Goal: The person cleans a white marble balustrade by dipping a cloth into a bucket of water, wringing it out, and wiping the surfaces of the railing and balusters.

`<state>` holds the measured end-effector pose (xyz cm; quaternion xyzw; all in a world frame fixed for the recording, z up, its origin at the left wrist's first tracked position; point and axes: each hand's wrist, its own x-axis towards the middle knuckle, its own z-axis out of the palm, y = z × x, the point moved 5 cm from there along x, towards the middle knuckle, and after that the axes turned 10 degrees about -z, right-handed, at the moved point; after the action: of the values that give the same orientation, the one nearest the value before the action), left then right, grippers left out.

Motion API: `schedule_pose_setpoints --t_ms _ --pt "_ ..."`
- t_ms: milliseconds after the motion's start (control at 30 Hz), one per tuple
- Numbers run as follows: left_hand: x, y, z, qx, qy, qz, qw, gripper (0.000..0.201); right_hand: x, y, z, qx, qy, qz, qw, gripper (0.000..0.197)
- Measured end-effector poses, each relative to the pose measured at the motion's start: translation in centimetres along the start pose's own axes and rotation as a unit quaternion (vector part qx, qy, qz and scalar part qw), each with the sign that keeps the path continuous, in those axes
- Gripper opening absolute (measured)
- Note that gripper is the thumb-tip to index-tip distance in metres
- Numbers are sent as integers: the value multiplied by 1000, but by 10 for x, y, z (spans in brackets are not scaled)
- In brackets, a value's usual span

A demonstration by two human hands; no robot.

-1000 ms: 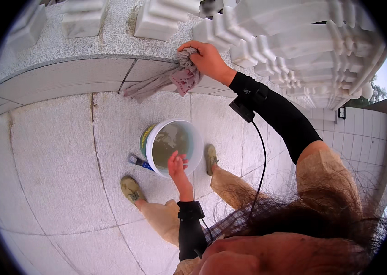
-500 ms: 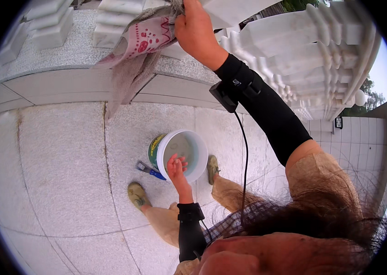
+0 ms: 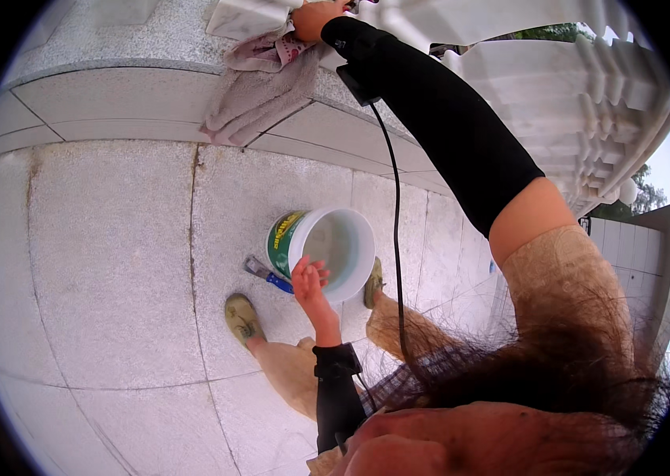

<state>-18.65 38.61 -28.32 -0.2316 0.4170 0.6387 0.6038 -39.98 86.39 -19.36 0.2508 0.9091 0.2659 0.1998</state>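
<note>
At the top of the head view, my right hand (image 3: 317,21) grips a damp-looking greyish-pink towel (image 3: 265,89) against the foot of a white marble baluster (image 3: 244,17). The fingertips are partly hidden there. Most of the cloth hangs in folds over the ledge's edge, and a patch with a red pattern shows near the hand. My left hand (image 3: 311,284) is held in the air, fingers loosely bent and apart, with nothing in it. From above it overlaps the rim of a white bucket (image 3: 365,242) with a green label; cloudy water (image 3: 331,242) is inside.
A scraper with a blue handle (image 3: 278,281) lies on the pale stone paving beside the bucket. My shoes (image 3: 243,317) are close to the bucket. The stone ledge (image 3: 129,91) crosses ahead, and a marble balustrade (image 3: 533,87) runs along the right. A black cable (image 3: 397,206) hangs from my right wrist.
My right hand has moved farther away with the towel, down to the baluster's foot. The towel now drapes over the ledge, bunched closer. The left hand stays by the bucket.
</note>
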Motion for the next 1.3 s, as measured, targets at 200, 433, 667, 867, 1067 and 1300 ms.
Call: schedule_pose_setpoints --t_ms 200,433,667,867,1067,1300 --pt "-1 -1 0 13 21 -4 1000 37 -45 -37 -23 30 30 -44 998 36" --pt "12 -25 18 39 6 -15 999 34 -115 -59 -58 100 145 -73 982 41" --pt "19 -39 27 52 1 -41 998 33 -149 -60 -70 252 173 -129 943 42" --pt "25 -39 29 59 3 -35 998 34 -178 -81 -69 191 217 -137 948 43" --pt "23 -31 23 46 24 -34 998 36 -187 -55 -80 447 137 -106 878 52" --pt "21 -19 27 36 13 -27 999 34 -97 -28 -86 48 196 -69 977 37"
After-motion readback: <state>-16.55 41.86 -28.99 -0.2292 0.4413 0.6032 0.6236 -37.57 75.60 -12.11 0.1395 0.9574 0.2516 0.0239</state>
